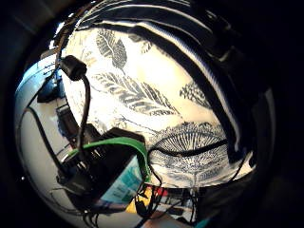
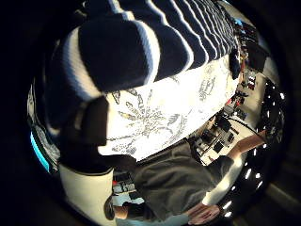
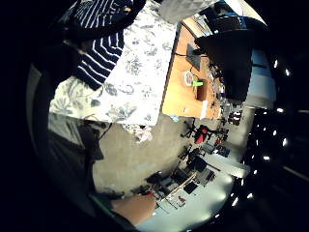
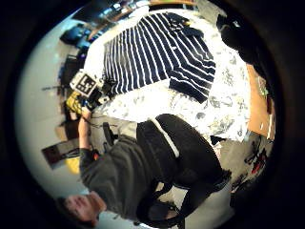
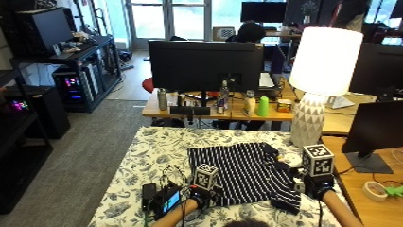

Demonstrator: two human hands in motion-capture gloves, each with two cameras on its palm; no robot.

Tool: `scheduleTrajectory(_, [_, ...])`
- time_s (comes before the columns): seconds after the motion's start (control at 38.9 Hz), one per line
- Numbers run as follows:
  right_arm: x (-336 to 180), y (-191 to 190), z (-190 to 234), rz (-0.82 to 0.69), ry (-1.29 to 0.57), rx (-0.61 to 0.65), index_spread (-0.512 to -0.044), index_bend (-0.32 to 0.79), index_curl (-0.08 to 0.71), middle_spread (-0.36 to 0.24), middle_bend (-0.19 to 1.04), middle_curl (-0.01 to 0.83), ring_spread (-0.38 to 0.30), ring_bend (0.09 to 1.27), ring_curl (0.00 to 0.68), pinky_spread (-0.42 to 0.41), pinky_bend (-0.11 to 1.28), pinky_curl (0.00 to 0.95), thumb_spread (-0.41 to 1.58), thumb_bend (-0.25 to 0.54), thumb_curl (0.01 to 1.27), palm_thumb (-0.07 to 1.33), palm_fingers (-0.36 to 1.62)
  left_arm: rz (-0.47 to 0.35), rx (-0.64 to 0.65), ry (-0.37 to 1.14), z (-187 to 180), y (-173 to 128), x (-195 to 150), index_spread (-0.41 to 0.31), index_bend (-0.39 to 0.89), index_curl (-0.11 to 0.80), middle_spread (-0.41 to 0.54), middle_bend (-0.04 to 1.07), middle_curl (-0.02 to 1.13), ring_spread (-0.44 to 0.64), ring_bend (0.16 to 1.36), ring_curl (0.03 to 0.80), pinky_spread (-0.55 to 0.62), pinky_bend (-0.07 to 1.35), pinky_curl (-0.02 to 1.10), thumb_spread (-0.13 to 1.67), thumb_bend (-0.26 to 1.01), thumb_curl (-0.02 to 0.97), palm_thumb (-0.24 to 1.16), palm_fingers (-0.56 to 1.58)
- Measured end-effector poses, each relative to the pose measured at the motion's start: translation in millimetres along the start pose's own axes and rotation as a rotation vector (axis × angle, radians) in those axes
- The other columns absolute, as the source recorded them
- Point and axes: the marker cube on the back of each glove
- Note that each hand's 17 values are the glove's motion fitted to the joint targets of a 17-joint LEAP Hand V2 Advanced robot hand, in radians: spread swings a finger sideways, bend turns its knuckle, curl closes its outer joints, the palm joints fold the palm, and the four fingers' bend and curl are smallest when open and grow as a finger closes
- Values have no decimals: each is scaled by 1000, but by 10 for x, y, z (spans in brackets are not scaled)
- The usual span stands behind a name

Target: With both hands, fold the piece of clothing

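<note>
A navy shirt with white stripes (image 5: 242,172) lies spread on the floral tablecloth (image 5: 144,165), one sleeve doubled over at its right side. My left hand (image 5: 197,201) is at the shirt's near left hem. In the left thumb side palm view a fold of the striped cloth (image 2: 141,42) lies right against the palm, pinched, and the shirt's edge (image 1: 142,19) runs beside the cloth's leaf print. My right hand (image 5: 318,191) is at the near right, beside the doubled sleeve. Its thumb side palm view takes in the whole shirt (image 4: 152,52) from a distance.
A white table lamp (image 5: 318,85) stands at the table's far right corner. A wooden desk with a tape roll (image 5: 376,189) adjoins on the right. Behind the table is a desk with a monitor (image 5: 205,66) and bottles. Bare tablecloth lies left of the shirt.
</note>
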Motion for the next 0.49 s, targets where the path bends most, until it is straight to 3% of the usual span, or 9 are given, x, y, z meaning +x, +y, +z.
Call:
scheduleTrajectory(0.05, [13,23,-3,5,0,1,-289,107,205,-58,263,415,-49,474,375,54,415,355,1152,-19,224,327,701,-44,33,-18,-88,157,20,-20,348,277,134,178,285,319,639,255,278,538,310,1074,68,292,384,341])
scheduleTrajectory(0.13, [14,95,-30,1,-5,-5,-288,110,208,-63,272,419,-53,475,376,54,399,352,1154,-18,225,329,720,-202,46,-83,-108,174,-100,-68,404,316,77,186,299,248,619,260,210,493,306,1152,94,293,438,453])
scheduleTrajectory(0.15, [21,103,-26,1,-7,-4,-288,106,208,-64,276,420,-53,473,375,54,396,351,1154,-18,225,329,725,-204,44,-72,-110,170,-95,-86,440,331,54,181,299,219,606,256,186,470,299,1174,107,296,462,499])
scheduleTrajectory(0.28, [98,53,67,15,-25,14,-287,104,210,-67,285,424,-60,474,376,50,381,348,1160,-17,226,333,753,-75,58,19,-92,44,-24,-152,534,386,-30,149,303,116,537,253,68,437,303,1259,133,297,525,644])
scheduleTrajectory(0.44, [152,4,219,24,-62,-4,-279,107,215,-72,291,427,-69,480,380,43,357,345,1170,-10,231,355,789,-9,115,75,-192,139,71,-196,566,425,-87,133,304,41,497,267,-9,411,317,1364,158,288,563,699])
scheduleTrajectory(0.49, [170,-43,281,28,-68,-14,-277,109,217,-73,290,428,-70,481,382,42,348,344,1176,-10,232,362,797,-31,118,72,-200,104,34,-204,561,432,-97,129,303,29,487,271,-21,403,322,1388,164,283,572,702])
